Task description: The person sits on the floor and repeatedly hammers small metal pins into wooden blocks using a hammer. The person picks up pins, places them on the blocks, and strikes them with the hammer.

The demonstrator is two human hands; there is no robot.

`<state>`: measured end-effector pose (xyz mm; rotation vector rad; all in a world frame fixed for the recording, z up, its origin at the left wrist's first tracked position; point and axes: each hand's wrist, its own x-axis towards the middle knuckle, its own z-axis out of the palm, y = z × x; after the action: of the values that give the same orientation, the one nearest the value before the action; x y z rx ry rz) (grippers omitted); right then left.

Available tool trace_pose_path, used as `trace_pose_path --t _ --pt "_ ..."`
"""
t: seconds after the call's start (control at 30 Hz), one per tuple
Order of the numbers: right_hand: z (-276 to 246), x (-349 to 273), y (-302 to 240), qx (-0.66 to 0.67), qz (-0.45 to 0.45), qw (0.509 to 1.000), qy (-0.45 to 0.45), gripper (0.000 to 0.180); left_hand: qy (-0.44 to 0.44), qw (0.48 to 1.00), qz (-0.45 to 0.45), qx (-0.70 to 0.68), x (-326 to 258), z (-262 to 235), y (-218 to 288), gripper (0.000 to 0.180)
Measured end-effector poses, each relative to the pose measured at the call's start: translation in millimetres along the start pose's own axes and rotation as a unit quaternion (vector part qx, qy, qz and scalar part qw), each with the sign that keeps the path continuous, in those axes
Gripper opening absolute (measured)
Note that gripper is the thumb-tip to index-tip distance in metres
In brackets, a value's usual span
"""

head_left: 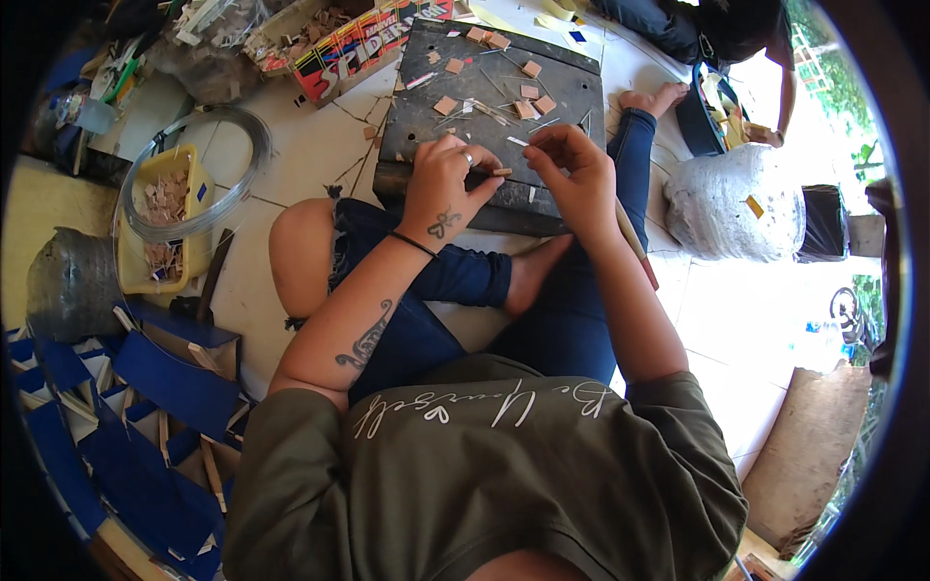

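Note:
Over the near edge of a low dark worktop, my left hand pinches a small brown wooden piece between thumb and fingers. Just right of it, my right hand has thumb and fingertips closed on a thin white strip. The two held pieces are close but apart. Several small wooden squares lie scattered on the worktop beyond my hands. Thin pale sticks lie among them. Below my right wrist a slim wooden rod is partly hidden.
At left, a wire coil rests over a yellow basket of wood bits. A printed box of pieces stands behind. Blue boards are piled lower left. Another person's hand is beside a dark tub. A wrapped bundle sits at right.

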<state>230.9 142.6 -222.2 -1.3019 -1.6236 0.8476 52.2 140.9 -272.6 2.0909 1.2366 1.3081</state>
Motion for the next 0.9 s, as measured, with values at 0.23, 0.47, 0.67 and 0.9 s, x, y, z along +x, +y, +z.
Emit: trace_pose_path --t 0.23,0.47,0.67,0.9 --pt "0.2 0.7 -3.6 -0.061 -0.052 0.996 -0.032 0.013 -0.001 1.0 -0.023 0.012 -1.5 2.1 -2.9 0.014" --pt "1.0 0.8 -5.7 -0.126 -0.092 0.986 -0.062 0.014 -0.006 1.0 -0.023 0.013 -3.0 4.1 -6.7 0.015" --pt "1.3 1.2 -11.2 -0.158 -0.11 0.978 -0.081 0.014 -0.004 1.0 -0.021 0.015 -3.5 4.9 -8.2 0.015" --pt "1.3 1.9 -13.2 -0.163 -0.134 0.974 -0.086 0.012 -0.011 1.0 -0.023 0.013 -2.4 0.4 -2.3 0.014"
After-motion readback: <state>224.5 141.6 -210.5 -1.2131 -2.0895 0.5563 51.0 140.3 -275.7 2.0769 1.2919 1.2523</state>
